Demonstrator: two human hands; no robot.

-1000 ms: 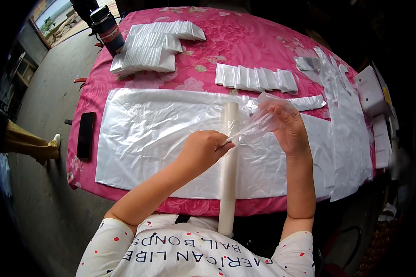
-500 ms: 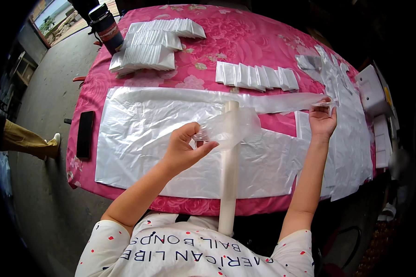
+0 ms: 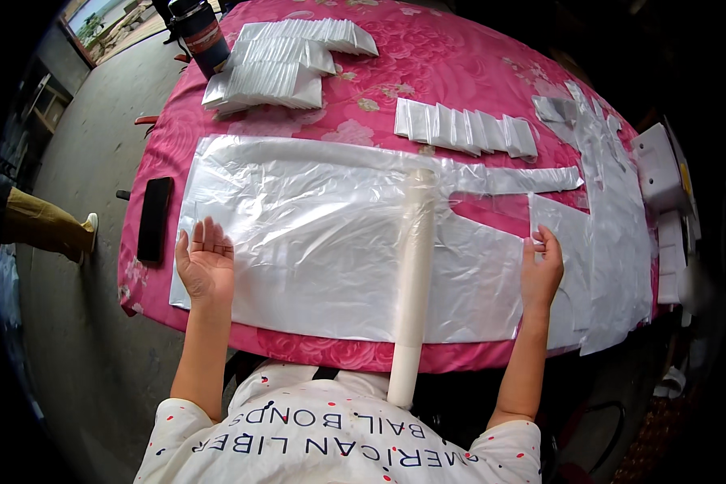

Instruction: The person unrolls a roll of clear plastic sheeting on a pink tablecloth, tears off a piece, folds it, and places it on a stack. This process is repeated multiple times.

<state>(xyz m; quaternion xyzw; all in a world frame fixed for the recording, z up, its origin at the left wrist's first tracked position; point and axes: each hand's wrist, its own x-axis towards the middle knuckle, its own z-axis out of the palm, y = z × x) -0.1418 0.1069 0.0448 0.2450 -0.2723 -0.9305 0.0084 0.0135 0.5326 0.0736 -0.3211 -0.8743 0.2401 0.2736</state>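
Note:
A thin translucent plastic sheet (image 3: 315,242), creased and shaped with a narrow strip at its far right, lies flat across the table. Across it rests a long pale roll (image 3: 412,274), wrapped in clear film, its near end jutting past the table edge. My left hand (image 3: 207,266) hovers palm up over the sheet's left part, fingers stretched, holding nothing. Near the sheet's right edge is my right hand (image 3: 543,270), its fingers loosely curled with the thumb apart and nothing visible in them. The narrow plastic strip (image 3: 524,180) lies beyond it.
Stacks of folded plastic packets (image 3: 274,68) stand at the far left, with a row of packets (image 3: 465,129) farther right. A dark flask (image 3: 200,39) and a phone (image 3: 154,219) are on the left. More plastic sheets (image 3: 617,242) and white boxes (image 3: 661,173) line the right side.
My left hand has let go of the film at the roll, moved left and opened. My right hand has released the strip's end and come nearer. The film now lies against the roll.

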